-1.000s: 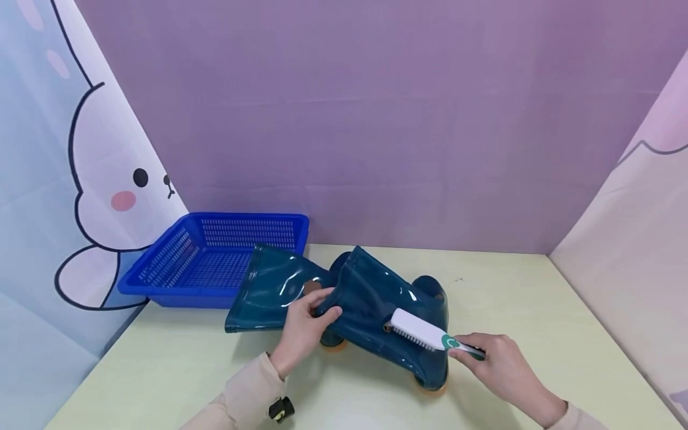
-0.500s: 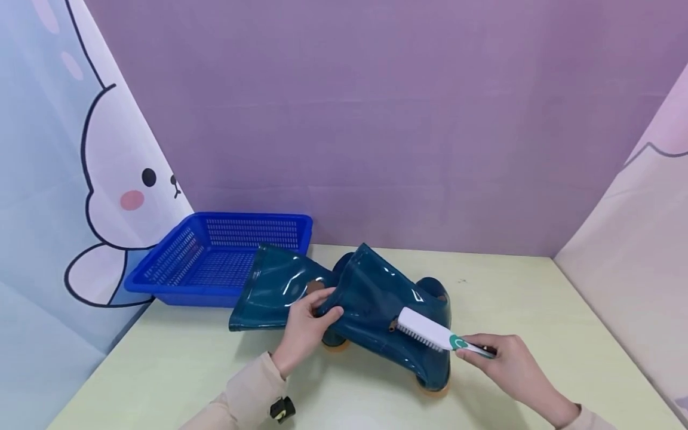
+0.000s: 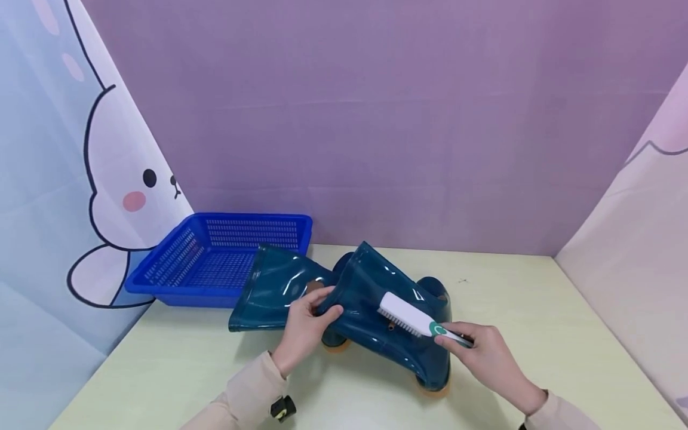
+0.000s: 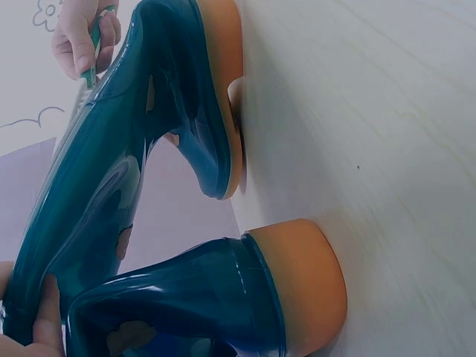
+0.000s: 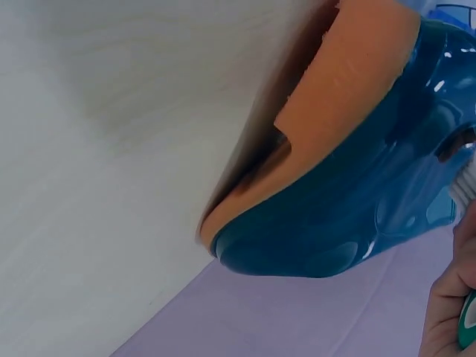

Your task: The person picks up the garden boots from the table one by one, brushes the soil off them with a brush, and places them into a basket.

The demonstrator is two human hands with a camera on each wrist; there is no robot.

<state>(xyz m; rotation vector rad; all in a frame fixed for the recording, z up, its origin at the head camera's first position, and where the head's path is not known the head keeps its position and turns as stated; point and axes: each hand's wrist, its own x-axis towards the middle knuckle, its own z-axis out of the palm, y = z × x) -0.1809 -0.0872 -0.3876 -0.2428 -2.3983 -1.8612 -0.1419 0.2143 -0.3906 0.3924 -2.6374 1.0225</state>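
Two glossy dark teal rain boots with orange soles lie on the table, leaning together. My left hand (image 3: 303, 328) pinches the top edge of the right-hand rain boot (image 3: 365, 292), thumb on its outside. In my right hand (image 3: 486, 358) is a scrub brush (image 3: 405, 313) with a white head, gripped by its green-and-white handle. Its bristles lie against the boot's shaft, beside a small brown spot (image 3: 391, 326). The other rain boot (image 3: 274, 292) lies behind my left hand and bears a brown patch (image 3: 314, 286). In the right wrist view, the boot's foot (image 5: 320, 216) shows from the side.
A blue perforated plastic basket (image 3: 220, 295) stands at the back left, partly covered by the left boot's shaft. The pale table (image 3: 516, 298) meets a purple cloth backdrop (image 3: 376, 119) behind. Printed cloth (image 3: 134, 227) hangs at the left side.
The brush and my right hand have moved up and left along the boot's shaft, uncovering the small brown spot. My left hand keeps its hold on the boot's top edge.
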